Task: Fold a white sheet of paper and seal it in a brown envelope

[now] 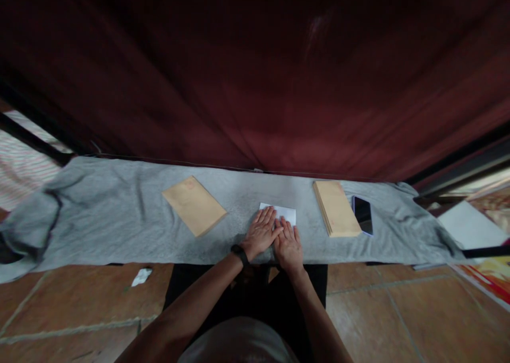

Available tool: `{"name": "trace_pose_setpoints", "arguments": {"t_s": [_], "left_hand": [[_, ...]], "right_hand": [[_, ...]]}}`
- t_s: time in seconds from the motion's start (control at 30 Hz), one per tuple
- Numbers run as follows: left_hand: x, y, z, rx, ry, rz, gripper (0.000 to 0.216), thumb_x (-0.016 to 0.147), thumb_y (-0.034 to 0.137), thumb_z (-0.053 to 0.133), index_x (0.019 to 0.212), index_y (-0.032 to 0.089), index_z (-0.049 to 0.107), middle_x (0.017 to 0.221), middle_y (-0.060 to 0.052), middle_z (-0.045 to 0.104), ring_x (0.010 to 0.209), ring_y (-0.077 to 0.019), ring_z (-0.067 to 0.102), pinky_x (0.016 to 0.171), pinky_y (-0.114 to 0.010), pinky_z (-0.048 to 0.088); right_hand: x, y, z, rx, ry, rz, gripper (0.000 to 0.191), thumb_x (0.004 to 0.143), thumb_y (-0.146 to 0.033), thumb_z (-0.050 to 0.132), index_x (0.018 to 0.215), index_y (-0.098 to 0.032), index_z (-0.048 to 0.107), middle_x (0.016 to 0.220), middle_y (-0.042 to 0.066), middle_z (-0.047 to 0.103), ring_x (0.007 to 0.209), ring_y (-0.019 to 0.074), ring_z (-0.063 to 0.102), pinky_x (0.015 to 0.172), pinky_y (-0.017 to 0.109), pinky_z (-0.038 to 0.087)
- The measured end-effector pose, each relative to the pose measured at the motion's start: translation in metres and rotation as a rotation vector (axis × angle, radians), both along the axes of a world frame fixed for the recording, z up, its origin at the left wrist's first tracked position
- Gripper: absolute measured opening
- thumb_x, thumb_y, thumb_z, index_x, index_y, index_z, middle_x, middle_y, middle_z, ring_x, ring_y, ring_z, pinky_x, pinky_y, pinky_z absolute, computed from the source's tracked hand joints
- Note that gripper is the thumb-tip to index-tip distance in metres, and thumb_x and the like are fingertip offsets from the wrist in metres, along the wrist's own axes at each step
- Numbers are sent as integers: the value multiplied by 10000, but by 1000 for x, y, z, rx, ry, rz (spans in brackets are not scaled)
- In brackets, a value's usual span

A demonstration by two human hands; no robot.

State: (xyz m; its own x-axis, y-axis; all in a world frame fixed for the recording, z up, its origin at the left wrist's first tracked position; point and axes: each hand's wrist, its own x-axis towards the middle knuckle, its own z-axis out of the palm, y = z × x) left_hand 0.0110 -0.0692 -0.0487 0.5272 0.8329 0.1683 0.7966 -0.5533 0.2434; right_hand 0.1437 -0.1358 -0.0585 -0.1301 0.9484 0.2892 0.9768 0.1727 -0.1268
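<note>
A small white sheet of paper [287, 212] lies on the grey cloth, partly covered by both hands. My left hand [261, 231], with a black band on its wrist, rests flat on the paper's left part, fingers stretched out. Beside it my right hand [289, 246] lies flat over the lower right part, fingers forward. The two hands touch near the thumbs. To the left is a tan envelope [194, 206], set at an angle. A stack of tan envelopes [338, 209] sits to the right of the hands.
A phone [362, 215] with a dark screen lies right of the stack. Grey cloth [119, 209] covers the narrow table. A dark red curtain [255, 86] hangs behind it. On the tiled floor lies a crumpled white tissue [142, 277].
</note>
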Motion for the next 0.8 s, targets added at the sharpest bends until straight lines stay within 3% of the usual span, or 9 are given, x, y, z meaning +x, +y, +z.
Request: {"name": "trace_pose_setpoints", "arguments": {"t_s": [0.3,0.5,0.63,0.8], "left_hand": [[-30,2,-7,77,17,86,644,1021,464,316,1552,100,296,1603,-133,356,1516,-236,249,1242,-451,208],[-34,1,-9,109,-1,104,632,1011,436,350,1552,115,298,1596,-136,370,1506,-248,278,1238,-465,219],[-33,1,-12,122,-24,101,640,1006,435,352,1563,129,273,1592,-138,377,1500,-255,294,1235,-487,220],[-32,2,-13,99,-9,105,625,1003,422,342,1543,106,324,1597,-143,363,1508,-255,272,1236,-482,225]], "right_hand": [[-1,1,-4,37,38,-39,505,1053,-328,349,1526,-160,405,1566,155,403,1430,279,413,1185,481,253],[9,-3,-12,60,53,-151,548,1058,-359,312,1528,-86,376,1527,207,445,1417,304,427,1171,506,287],[19,-2,-7,11,47,-194,536,1056,-358,335,1514,-87,402,1503,212,478,1412,306,435,1159,508,313],[6,19,8,7,109,-80,523,1064,-354,281,1501,-113,437,1527,164,463,1441,284,396,1172,496,309]]}}
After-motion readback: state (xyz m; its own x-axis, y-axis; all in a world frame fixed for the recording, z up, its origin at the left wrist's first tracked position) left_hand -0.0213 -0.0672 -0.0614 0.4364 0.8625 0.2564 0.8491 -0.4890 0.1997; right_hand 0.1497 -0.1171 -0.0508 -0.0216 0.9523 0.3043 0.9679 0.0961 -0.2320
